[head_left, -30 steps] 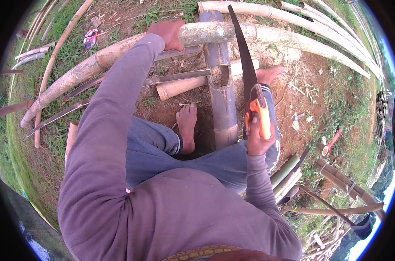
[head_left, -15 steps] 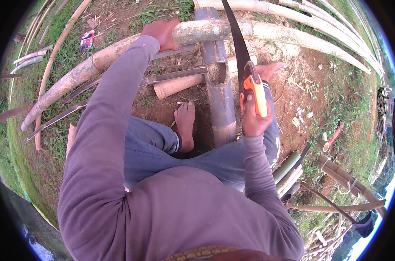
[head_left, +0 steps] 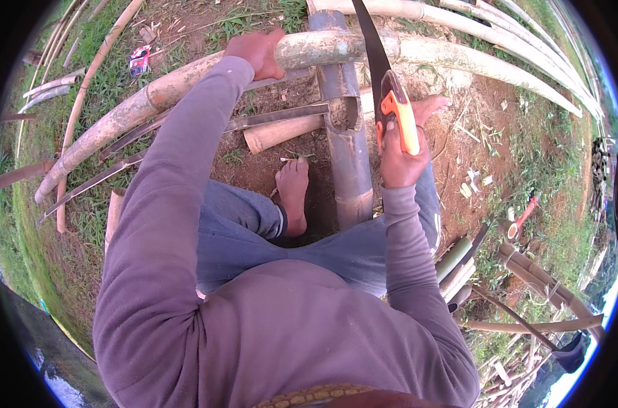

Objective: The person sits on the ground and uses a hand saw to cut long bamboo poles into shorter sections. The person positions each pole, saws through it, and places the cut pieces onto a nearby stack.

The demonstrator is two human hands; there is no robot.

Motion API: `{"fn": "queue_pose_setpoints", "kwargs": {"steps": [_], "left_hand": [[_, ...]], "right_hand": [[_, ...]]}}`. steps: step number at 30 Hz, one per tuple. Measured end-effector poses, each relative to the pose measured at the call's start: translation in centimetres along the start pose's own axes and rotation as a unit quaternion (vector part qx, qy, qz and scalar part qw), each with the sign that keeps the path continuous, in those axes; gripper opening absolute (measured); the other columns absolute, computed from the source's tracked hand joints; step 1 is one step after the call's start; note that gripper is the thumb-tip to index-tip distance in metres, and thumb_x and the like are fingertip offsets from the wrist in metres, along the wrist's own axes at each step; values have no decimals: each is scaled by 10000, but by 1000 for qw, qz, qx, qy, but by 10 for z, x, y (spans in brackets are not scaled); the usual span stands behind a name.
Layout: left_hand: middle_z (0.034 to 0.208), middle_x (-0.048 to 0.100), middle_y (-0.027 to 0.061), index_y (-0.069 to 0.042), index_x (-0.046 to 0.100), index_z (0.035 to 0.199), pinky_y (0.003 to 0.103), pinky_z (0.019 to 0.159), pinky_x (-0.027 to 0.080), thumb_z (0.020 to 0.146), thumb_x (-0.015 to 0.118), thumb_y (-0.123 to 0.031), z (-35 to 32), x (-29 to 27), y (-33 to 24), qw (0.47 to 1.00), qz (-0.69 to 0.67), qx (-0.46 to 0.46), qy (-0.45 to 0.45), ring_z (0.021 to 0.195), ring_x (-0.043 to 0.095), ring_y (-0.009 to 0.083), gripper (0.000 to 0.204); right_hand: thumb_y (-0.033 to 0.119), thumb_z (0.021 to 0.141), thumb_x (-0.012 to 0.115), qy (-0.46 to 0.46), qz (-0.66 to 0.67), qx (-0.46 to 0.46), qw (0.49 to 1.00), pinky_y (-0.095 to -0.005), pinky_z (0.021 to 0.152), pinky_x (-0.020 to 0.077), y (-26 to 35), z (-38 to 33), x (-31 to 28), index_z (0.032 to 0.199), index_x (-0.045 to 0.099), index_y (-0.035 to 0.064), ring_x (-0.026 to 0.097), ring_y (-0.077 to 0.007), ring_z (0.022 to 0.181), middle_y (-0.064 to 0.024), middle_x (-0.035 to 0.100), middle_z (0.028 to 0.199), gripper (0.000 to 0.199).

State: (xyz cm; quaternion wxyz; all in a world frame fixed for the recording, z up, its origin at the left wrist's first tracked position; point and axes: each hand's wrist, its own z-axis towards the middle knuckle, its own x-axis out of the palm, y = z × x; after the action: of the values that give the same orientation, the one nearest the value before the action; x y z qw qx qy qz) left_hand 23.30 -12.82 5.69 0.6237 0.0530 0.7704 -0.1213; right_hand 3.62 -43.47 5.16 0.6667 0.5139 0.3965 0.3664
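My right hand (head_left: 403, 158) is wrapped round the orange and black handle of a handsaw (head_left: 375, 58). The saw's dark blade points away from me and lies across a long pale bamboo pole (head_left: 452, 53). My left hand (head_left: 256, 53) grips that same pole, left of the blade, thumb on the near side. Under the pole runs a thicker grey bamboo post (head_left: 349, 153) with a notch cut into its upper side. The blade hides part of the pole, so I cannot tell how deep any cut is.
Bamboo strips (head_left: 278, 117) and a short bamboo piece (head_left: 285, 134) lie left of the post. My bare feet rest on both sides of it. More poles (head_left: 499, 35) lie at the far right. A red-handled tool (head_left: 526, 212) and cut bamboo (head_left: 455, 262) are on the right.
My right hand has pushed the saw forward, away from me, along its length. My left hand keeps its grip on the pole.
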Motion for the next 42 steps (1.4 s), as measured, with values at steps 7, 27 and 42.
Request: {"fn": "queue_pose_setpoints", "kwargs": {"steps": [7,27,42], "left_hand": [[1288,758,151,-204,519,1549,517,1017,585,732,897,-491,-2,3,1,1000,2,3,-23,1165,733,394,945],[1334,677,132,-172,573,1503,472,1076,512,812,916,-450,-56,22,-27,945,-59,88,-309,1176,673,335,820],[1135,709,102,-15,723,1312,365,865,542,886,743,-735,-344,-177,-210,437,-560,690,-139,921,634,183,837]], "right_hand": [[-41,991,730,-27,57,1,998,-350,855,656,-11,-73,-48,991,639,-63,681,-120,816,-65,682,844,93],[161,918,830,25,-216,-45,975,-426,1029,552,-18,-43,-56,1351,644,-28,705,-330,1179,-205,706,1271,508],[257,936,795,29,-391,-63,918,-502,893,568,-48,-103,-112,1245,702,63,705,-408,1004,-183,702,1120,376]]}}
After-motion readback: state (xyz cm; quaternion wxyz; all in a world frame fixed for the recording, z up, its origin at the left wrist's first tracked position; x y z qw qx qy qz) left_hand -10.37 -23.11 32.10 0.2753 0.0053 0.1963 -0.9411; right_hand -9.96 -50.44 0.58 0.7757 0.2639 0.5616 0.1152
